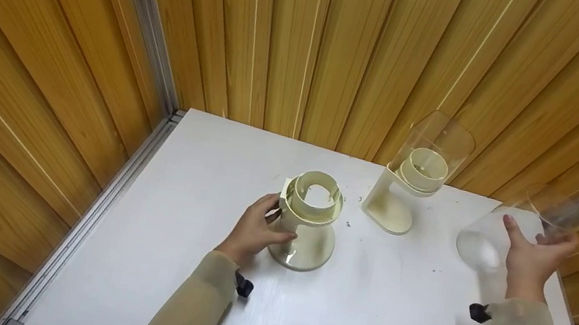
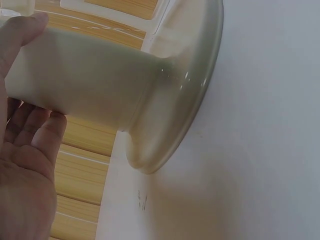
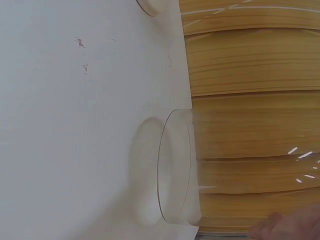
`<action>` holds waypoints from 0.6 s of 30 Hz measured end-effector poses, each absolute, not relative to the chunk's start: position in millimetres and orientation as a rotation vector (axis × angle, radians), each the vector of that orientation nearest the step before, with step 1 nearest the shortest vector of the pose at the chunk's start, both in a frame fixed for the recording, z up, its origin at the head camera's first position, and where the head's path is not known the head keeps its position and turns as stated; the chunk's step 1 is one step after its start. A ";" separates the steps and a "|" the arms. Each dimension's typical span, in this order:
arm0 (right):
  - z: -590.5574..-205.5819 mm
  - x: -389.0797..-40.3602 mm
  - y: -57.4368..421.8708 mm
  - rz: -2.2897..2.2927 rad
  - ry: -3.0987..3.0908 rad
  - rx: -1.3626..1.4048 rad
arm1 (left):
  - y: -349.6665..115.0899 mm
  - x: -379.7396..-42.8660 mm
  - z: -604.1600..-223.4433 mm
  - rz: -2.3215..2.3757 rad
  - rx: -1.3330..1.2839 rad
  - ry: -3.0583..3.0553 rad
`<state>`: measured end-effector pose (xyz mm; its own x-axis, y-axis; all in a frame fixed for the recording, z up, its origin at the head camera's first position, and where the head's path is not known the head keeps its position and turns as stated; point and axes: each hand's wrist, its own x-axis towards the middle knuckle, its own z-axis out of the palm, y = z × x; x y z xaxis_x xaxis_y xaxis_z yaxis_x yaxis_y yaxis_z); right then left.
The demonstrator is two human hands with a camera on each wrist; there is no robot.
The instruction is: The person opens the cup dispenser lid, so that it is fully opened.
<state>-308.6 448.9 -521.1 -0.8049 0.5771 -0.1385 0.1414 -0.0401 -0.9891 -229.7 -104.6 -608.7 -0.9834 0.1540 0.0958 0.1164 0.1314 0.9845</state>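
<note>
The left grip (image 1: 255,227) holds the stand (image 1: 309,220) by its post, thumb on one side and fingers on the other, while the right grip (image 1: 534,261) is curled round the clear tube (image 1: 489,234), well apart from the stand. For good control, the left should press just enough to steady the post over the bench (image 1: 369,317), and the right should squeeze the smooth wall gently, clear of the second stand (image 1: 421,186) between the two grips, farther back.
</note>
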 end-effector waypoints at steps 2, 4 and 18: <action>-520.9 -310.4 450.1 1.902 -1.950 -0.778 | -104.6 -230.1 -608.6 2.034 0.286 2.352; -522.1 -312.2 451.4 1.875 -1.980 -0.796 | -104.4 -230.7 -608.7 2.028 0.285 2.359; -537.5 -317.8 458.0 1.833 -2.042 -0.822 | -105.0 -230.9 -610.3 2.013 0.280 2.359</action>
<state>-317.8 458.0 -537.5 -0.8004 0.5763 -0.1650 0.2262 0.0355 -0.9734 -230.9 -105.0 -610.3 -0.9834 0.1545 0.0951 0.1182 0.1482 0.9819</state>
